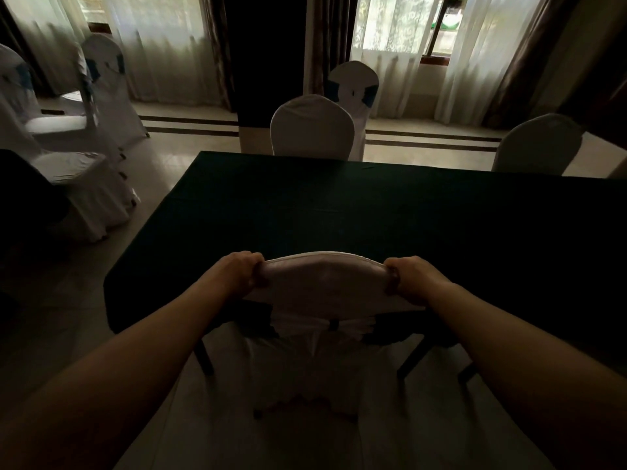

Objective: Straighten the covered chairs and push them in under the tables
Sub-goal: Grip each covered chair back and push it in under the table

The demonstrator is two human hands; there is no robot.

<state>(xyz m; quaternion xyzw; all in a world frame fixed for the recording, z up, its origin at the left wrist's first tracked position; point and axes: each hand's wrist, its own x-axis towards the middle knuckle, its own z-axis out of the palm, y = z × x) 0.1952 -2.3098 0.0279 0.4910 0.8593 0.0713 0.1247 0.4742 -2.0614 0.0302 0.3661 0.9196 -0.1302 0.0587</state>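
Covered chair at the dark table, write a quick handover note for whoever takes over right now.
Left hand grips the left top corner of the near covered chair; right hand grips the right corner, fingers curled over the edge.
The chair sits square to the dark-clothed table, its back at the table edge.
Two chairs on the far side look tucked in.
Left: loose chairs at the left stand away from any table.

Left hand (241, 273) and right hand (408, 279) gripping covered chair (324, 283) top, at dark table (373, 212).
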